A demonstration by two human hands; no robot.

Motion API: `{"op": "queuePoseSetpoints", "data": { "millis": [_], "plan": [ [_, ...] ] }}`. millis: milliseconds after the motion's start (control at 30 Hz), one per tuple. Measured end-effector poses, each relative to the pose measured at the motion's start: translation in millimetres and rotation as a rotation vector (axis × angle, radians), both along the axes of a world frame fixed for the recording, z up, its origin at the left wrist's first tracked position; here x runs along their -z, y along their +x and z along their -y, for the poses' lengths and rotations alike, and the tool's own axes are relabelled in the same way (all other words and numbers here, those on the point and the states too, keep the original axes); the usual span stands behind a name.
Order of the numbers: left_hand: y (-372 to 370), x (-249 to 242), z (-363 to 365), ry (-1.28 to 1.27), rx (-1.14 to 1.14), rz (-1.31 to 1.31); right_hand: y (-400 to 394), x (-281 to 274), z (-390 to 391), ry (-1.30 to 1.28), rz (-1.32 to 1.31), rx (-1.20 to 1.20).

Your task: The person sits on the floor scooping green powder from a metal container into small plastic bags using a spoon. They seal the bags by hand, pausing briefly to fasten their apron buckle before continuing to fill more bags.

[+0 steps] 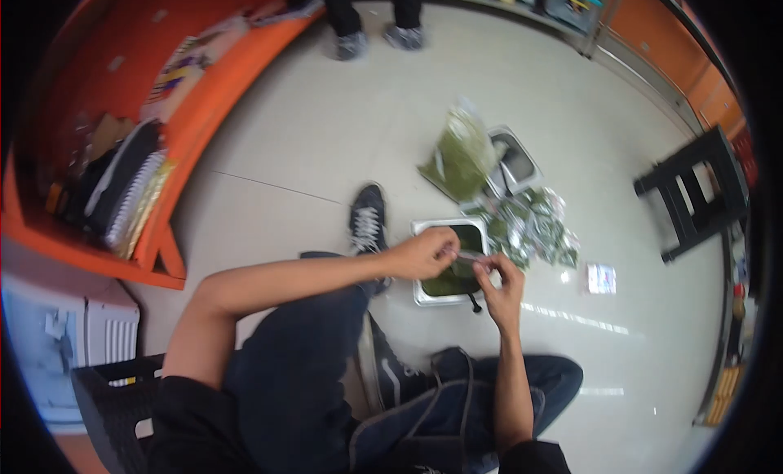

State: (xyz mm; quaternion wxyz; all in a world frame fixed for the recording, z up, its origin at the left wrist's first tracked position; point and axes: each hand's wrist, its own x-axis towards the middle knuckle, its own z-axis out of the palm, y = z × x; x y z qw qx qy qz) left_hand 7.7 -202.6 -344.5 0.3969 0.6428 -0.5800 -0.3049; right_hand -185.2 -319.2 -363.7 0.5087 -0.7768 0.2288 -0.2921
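My left hand (420, 254) and my right hand (502, 288) are both pinched closed on a small clear plastic bag (469, 255), stretched between their fingertips. Blur hides whether anything is inside it. Directly below lies a metal pan (418, 288) with dark green, powdery or leafy material (444, 285) in it. A dark handle end (476, 304) sticks out at the pan's lower right corner. Beyond the pan, a pile of small filled plastic bags (530, 225) with green contents spreads over the floor. Behind it a large clear bag of green material (458, 160) stands upright.
A second metal pan (515, 157) sits beside the large bag. A small white packet (601, 279) lies to the right, and a dark stool (697, 192) farther right. Orange shelving (236, 90) runs along the left. Another person's shoes (379, 43) are at the top.
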Motion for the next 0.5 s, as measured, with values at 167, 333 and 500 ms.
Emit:
{"op": "queuePoseSetpoints", "data": {
  "millis": [167, 333, 500],
  "plan": [
    [-0.2, 3.7, 1.0, -0.087, 0.063, 0.007, 1.8, 6.3, -2.4, 0.129, 0.105, 0.022],
    [-4.1, -2.8, 0.6, -0.039, 0.061, 0.024, -0.1, 12.3, -2.6, 0.166, 0.137, -0.028],
    [-3.7, -7.1, 2.0, -0.088, 0.086, 0.018, 2.1, 13.5, -6.5, 0.165, 0.162, -0.049]
  ]
}}
